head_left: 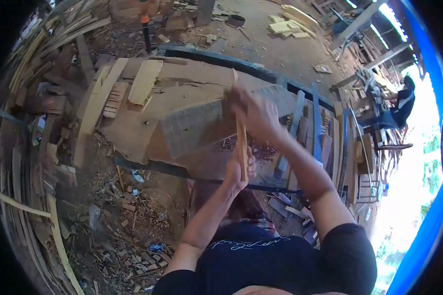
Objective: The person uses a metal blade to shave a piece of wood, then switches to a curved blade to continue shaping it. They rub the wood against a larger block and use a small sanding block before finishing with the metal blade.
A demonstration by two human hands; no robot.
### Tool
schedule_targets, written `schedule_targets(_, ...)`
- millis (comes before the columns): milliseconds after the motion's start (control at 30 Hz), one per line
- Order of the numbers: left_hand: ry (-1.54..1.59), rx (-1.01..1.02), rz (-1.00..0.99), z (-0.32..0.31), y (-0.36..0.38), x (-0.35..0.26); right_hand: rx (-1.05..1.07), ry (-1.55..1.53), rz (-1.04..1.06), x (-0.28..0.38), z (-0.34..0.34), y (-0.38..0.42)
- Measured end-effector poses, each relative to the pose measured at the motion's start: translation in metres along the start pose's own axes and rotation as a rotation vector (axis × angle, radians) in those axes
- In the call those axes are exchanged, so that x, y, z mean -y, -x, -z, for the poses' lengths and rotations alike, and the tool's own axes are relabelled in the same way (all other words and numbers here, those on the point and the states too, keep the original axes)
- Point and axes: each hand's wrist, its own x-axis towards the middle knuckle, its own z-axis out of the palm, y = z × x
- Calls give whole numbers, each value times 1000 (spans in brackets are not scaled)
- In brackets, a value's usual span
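Observation:
A long, thin wooden strip (242, 147) stands out from me over the workbench, in front of a large wooden block (192, 126). Around its near end, my left hand (241, 168) is closed. Higher up, my right hand (256, 112) is at the strip's upper part, its fingers blurred by motion; something dark shows at them, too smeared to name. The strip's far tip sticks out above my right hand. Reddish wood shavings lie on the bench below the right hand.
The workbench (128, 129) bears pale boards (145, 82) at the left and several upright-lying slats (325, 147) at the right. Wood scraps (133, 246) litter the ground at the lower left. Stacked planks (17, 167) line the far left. A blue sheet hangs at the right edge.

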Motion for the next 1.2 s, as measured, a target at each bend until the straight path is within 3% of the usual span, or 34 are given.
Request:
schedule_targets(33,-73,-180,-16,-34,9,-3,-11,0,-39,-11,-8,-41)
schedule_targets(167,-34,-83,-34,-25,5,0,-96,-22,-89,-25,-19,-93)
schedule_targets(233,21,-32,6,-20,8,-7,-49,-186,-1,-3,4,-36)
schedule_targets(267,92,13,43,-17,7,-6,107,-154,-55,11,19,0)
schedule_targets(300,105,16,86,-17,5,2,99,-153,-7,13,14,45)
schedule_targets(333,68,-147,-32,-18,3,10,211,34,9,36,40,83)
schedule_targets(367,15,-306,-160,-23,-1,13,138,-122,79,42,42,114)
schedule_targets(400,-46,-464,-298,-30,-3,13,152,-86,74,49,45,122)
schedule_targets(467,19,-538,-232,-37,4,5,182,-98,14,43,46,99)
schedule_targets(533,-169,-120,-15,-4,7,-4,59,-51,20,24,23,46)
schedule_targets(667,-12,-37,12,-22,12,-13,63,-114,-152,-17,1,-77)
schedule_targets(767,-31,-16,27,-15,11,-17,-16,-77,-244,-60,-27,-113)
schedule_targets(867,-112,-57,7,-22,23,-15,16,-65,-291,-88,-16,-76)
schedule_targets(967,-315,-253,-150,-40,34,-11,-214,-125,-339,-82,14,0)
schedule_targets(1033,-442,-274,-180,-34,33,-9,-318,-149,-316,-84,25,48)
schedule_targets(1100,-635,-379,-290,-39,30,-1,-284,-77,-562,-83,36,88)
schedule_targets(1133,-643,-367,-281,-41,30,2,-296,-72,-572,-82,36,98)
schedule_targets(1200,-989,-518,-480,-46,27,6,-95,-50,-798,-86,29,116)
